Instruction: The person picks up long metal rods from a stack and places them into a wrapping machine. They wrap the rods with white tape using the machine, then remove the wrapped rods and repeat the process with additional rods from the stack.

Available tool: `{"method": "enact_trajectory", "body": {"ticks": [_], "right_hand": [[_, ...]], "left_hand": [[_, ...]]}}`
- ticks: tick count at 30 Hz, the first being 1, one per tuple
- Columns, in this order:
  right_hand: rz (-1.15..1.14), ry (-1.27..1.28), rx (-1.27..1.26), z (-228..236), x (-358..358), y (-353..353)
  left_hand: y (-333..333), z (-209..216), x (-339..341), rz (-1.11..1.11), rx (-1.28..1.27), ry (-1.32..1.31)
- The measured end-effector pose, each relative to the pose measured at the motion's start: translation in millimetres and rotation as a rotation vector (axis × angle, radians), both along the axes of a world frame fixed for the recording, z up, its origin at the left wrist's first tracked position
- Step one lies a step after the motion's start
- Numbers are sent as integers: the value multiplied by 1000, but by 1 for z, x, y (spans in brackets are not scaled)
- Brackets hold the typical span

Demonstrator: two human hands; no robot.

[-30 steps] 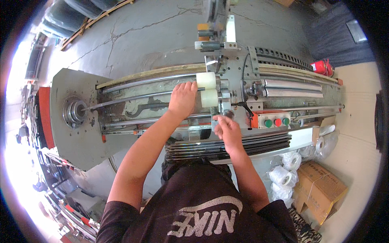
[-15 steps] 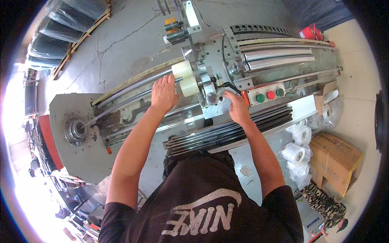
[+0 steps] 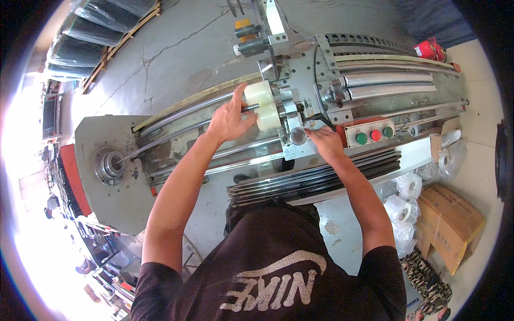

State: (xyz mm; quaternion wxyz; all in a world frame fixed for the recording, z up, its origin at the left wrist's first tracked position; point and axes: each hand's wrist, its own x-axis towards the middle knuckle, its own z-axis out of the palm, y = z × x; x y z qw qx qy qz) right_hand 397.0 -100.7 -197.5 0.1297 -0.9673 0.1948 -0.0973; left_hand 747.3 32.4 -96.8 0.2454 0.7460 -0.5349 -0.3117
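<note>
A long thin metal rod (image 3: 176, 135) runs from the round chuck (image 3: 111, 166) at the left to a pair of cream plastic rollers (image 3: 260, 95) on the machine's carriage (image 3: 302, 72). Beside the rollers, my left hand (image 3: 231, 120) is over the rod with its index finger stretched out and thumb apart, gripping nothing. My right hand (image 3: 327, 143) rests at the near edge of the carriage, next to a round metal knob (image 3: 298, 136). Its fingers are bent together there, and what they hold, if anything, is hidden.
Right of my right hand sits a control box (image 3: 369, 132) with green and red buttons. A bundle of dark metal rods (image 3: 316, 176) lies on a tray close to my body. Plastic-wrapped rolls (image 3: 402, 211) and a cardboard box (image 3: 450, 216) stand at right, near another person in camouflage clothing (image 3: 425, 278).
My left hand has loosened from the rod, its fingers spreading beside the rollers. My right hand's fingers have drawn closer to the knob. The whole view has shifted slightly.
</note>
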Motion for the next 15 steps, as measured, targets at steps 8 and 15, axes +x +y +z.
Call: {"method": "enact_trajectory", "body": {"ticks": [8,15], "right_hand": [[34,21,-22,9,3,-4],[-510,-286,560,56,4,61]], "left_hand": [[-14,-1,8,-118,-68,-89],[-12,-7,4,-35,-51,-65]]}}
